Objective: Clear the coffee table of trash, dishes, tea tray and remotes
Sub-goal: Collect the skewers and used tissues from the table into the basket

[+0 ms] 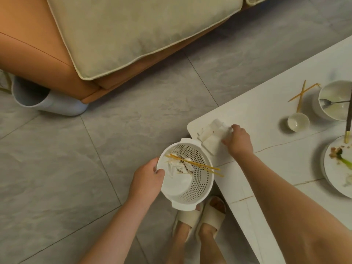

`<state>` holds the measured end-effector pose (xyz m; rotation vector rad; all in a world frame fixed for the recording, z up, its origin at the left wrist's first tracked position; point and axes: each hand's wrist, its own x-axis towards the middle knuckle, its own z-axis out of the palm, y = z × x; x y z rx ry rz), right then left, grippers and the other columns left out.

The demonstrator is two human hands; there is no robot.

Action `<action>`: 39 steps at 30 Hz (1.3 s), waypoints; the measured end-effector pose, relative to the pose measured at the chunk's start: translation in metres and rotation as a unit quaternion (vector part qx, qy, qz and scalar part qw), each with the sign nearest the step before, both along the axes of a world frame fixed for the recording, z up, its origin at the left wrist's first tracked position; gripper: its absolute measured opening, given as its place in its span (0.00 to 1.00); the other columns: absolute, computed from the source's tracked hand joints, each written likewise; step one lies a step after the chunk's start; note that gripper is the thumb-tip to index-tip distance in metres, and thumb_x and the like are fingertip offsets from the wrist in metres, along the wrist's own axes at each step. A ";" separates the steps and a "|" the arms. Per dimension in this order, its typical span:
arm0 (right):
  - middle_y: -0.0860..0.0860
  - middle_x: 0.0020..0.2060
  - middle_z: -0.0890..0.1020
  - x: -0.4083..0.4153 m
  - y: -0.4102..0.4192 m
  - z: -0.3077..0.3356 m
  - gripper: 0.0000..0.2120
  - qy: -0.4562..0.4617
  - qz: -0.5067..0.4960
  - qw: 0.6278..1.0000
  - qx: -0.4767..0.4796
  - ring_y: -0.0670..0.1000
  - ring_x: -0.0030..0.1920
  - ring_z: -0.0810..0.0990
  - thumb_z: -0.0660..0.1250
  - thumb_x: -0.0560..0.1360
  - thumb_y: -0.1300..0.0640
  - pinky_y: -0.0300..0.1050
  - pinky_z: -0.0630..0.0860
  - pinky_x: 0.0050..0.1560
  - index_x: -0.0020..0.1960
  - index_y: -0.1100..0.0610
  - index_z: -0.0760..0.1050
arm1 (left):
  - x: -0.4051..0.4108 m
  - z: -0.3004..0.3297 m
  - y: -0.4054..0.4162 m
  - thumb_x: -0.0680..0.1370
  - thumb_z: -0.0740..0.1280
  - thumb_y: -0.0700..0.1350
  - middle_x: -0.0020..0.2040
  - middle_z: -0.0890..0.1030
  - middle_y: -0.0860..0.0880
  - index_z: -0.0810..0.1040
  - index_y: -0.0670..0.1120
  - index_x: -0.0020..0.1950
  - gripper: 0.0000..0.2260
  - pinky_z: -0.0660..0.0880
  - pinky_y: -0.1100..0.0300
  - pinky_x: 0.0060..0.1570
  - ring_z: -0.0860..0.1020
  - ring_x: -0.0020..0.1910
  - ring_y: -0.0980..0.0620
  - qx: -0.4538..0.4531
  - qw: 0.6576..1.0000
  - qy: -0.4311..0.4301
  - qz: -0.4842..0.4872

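Observation:
My left hand (147, 178) grips the rim of a white perforated basket (198, 185), held just off the corner of the white coffee table (266, 168). Inside the basket lie crumpled tissue, seed shells and dry noodle sticks (196, 164). My right hand (239, 141) is closed on a white tissue (211, 138) that lies flat at the table corner, next to the basket. Further right stand a small white cup (298, 122), a white bowl (335, 100) with a spoon in it, loose noodle sticks (302, 93), and a dirty plate (339, 168) with dark chopsticks (349, 119) resting on it.
An orange sofa (47, 60) with a pale cushion (137, 31) fills the upper left. A light blue slipper (47, 101) lies on the grey tile floor by the sofa. My feet in beige slippers (200, 220) stand beside the table edge.

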<state>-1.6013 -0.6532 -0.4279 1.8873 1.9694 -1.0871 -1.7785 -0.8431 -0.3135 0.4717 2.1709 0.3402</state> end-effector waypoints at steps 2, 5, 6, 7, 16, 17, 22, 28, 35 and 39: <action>0.59 0.56 0.76 0.002 -0.003 -0.004 0.17 -0.013 -0.033 0.999 -0.014 0.60 0.57 0.74 0.64 0.74 0.59 0.49 0.70 0.48 0.63 0.59 0.70 | -0.002 0.001 0.003 0.76 0.61 0.41 0.40 0.81 0.56 0.78 0.56 0.55 0.14 0.77 0.57 0.43 0.80 0.43 0.55 0.002 1.000 0.003 -0.001; 0.57 0.48 0.79 0.013 -0.005 0.002 0.09 0.014 -0.092 0.995 -0.032 0.58 0.48 0.76 0.62 0.74 0.60 0.44 0.69 0.42 0.52 0.59 0.75 | 0.002 0.006 0.014 0.77 0.60 0.41 0.40 0.80 0.57 0.78 0.55 0.57 0.14 0.77 0.57 0.41 0.79 0.42 0.55 0.008 1.000 -0.001 -0.005; 0.56 0.45 0.79 0.017 -0.005 0.007 0.06 0.038 -0.103 0.994 -0.027 0.57 0.45 0.75 0.62 0.74 0.60 0.43 0.67 0.39 0.50 0.60 0.75 | 0.005 0.009 0.018 0.76 0.60 0.41 0.40 0.79 0.57 0.78 0.55 0.57 0.15 0.77 0.58 0.39 0.79 0.41 0.56 0.010 1.000 -0.002 -0.012; 0.54 0.41 0.78 0.022 -0.004 0.014 0.04 0.065 -0.120 0.990 -0.021 0.55 0.42 0.74 0.62 0.74 0.60 0.43 0.65 0.35 0.47 0.60 0.73 | 0.008 0.012 0.023 0.76 0.60 0.41 0.39 0.79 0.59 0.78 0.55 0.58 0.15 0.75 0.60 0.36 0.78 0.40 0.58 0.013 1.000 -0.002 -0.021; 0.46 0.35 0.75 0.063 -0.001 0.126 0.03 0.299 -0.301 0.901 0.089 0.44 0.35 0.73 0.62 0.74 0.55 0.42 0.72 0.38 0.47 0.48 0.71 | 0.049 0.043 0.071 0.76 0.59 0.40 0.38 0.76 0.57 0.78 0.54 0.61 0.17 0.71 0.61 0.36 0.76 0.41 0.51 0.038 0.996 -0.012 -0.077; 0.47 0.36 0.76 0.069 -0.002 0.138 0.04 0.331 -0.318 0.884 0.083 0.46 0.37 0.74 0.62 0.74 0.56 0.44 0.75 0.40 0.46 0.48 0.71 | 0.054 0.047 0.076 0.76 0.59 0.40 0.37 0.76 0.57 0.78 0.54 0.61 0.17 0.73 0.59 0.38 0.77 0.41 0.50 0.040 0.996 -0.014 -0.081; 0.49 0.41 0.81 0.091 -0.013 0.167 0.08 0.349 -0.244 0.904 -0.023 0.50 0.43 0.80 0.64 0.73 0.57 0.48 0.81 0.43 0.47 0.45 0.76 | 0.078 0.057 0.101 0.76 0.59 0.41 0.38 0.78 0.52 0.77 0.56 0.59 0.16 0.74 0.57 0.37 0.77 0.39 0.49 0.054 0.993 -0.026 -0.100; 0.43 0.49 0.78 0.111 -0.002 0.155 0.14 0.192 -0.097 0.974 0.074 0.45 0.52 0.76 0.64 0.76 0.54 0.39 0.72 0.51 0.62 0.52 0.75 | 0.096 0.056 0.135 0.77 0.59 0.41 0.33 0.73 0.55 0.77 0.54 0.61 0.17 0.65 0.63 0.28 0.72 0.32 0.57 0.062 0.986 -0.018 -0.156; 0.49 0.54 0.80 0.130 0.036 0.124 0.13 0.128 -0.175 0.974 0.070 0.46 0.52 0.76 0.62 0.77 0.56 0.39 0.69 0.50 0.61 0.54 0.75 | 0.086 0.040 0.191 0.77 0.59 0.41 0.36 0.74 0.55 0.76 0.54 0.63 0.18 0.67 0.63 0.31 0.74 0.36 0.53 0.052 0.974 -0.040 -0.216; 0.53 0.60 0.77 0.125 0.059 0.101 0.16 0.075 -0.181 0.978 0.064 0.52 0.60 0.74 0.61 0.77 0.59 0.43 0.69 0.56 0.64 0.57 0.73 | 0.069 0.031 0.221 0.77 0.59 0.41 0.36 0.77 0.57 0.78 0.55 0.61 0.17 0.67 0.65 0.29 0.75 0.35 0.58 0.044 0.967 -0.047 -0.247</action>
